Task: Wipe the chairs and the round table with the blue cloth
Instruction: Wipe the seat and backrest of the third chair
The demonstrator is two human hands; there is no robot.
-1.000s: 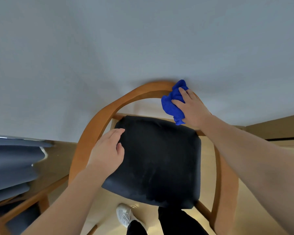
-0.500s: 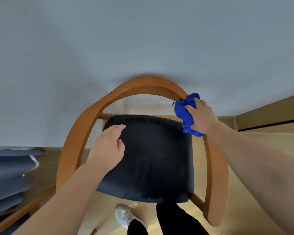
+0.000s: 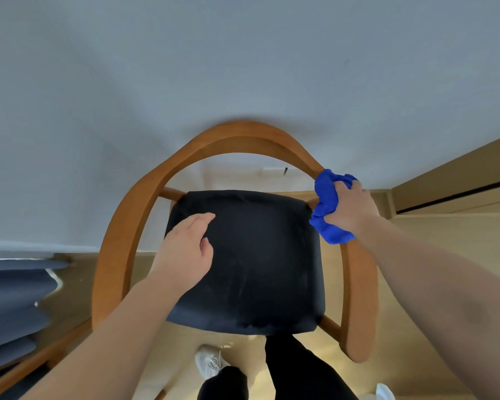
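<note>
I'm wiping the curved wooden chair rail (image 3: 243, 137), right hand (image 3: 352, 210) gripping the blue cloth (image 3: 326, 197) against it, left hand (image 3: 182, 255) relaxed over the black seat (image 3: 266, 269); next, probably sweep toward the rail's near tip.

1 head-worn wide-angle camera supplies the single view, looking forward and steeply down from above the chair (image 3: 110, 255). It sits close: the seat (image 3: 257, 255) fills the centre, the left forearm (image 3: 107, 342) and right forearm (image 3: 445, 284) enter from the lower corners, and the wearer's shoe (image 3: 210, 363) shows at the bottom edge. The lens curves the wall (image 3: 243, 67) across the upper half, and the cropped blue-grey shape (image 3: 12, 298) at the left edge is possibly fabric.
</note>
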